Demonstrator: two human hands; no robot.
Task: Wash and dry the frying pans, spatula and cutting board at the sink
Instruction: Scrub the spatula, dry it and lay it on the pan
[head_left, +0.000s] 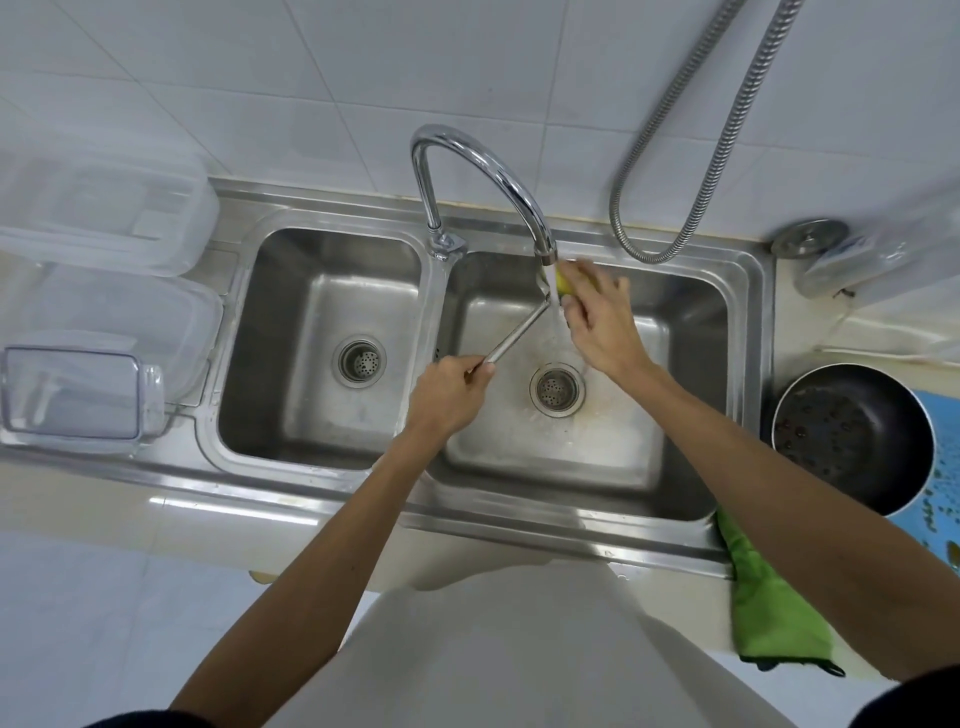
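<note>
My left hand (449, 392) grips the handle end of a metal spatula (517, 332) over the right basin of the steel double sink (431, 488). The spatula's blade end is up under the running tap (545, 249), mostly hidden by water and my right hand (597, 317). That hand presses a yellow sponge (563, 280) against the blade. A dark frying pan (852, 436) with water drops sits on a blue cutting board (943, 499) on the counter to the right.
A green cloth (769, 597) hangs over the counter's front edge at the right. Clear plastic containers (104, 223) stand left of the sink. A metal hose (691, 208) hangs along the tiled wall, and a clear container (893, 254) lies at the back right.
</note>
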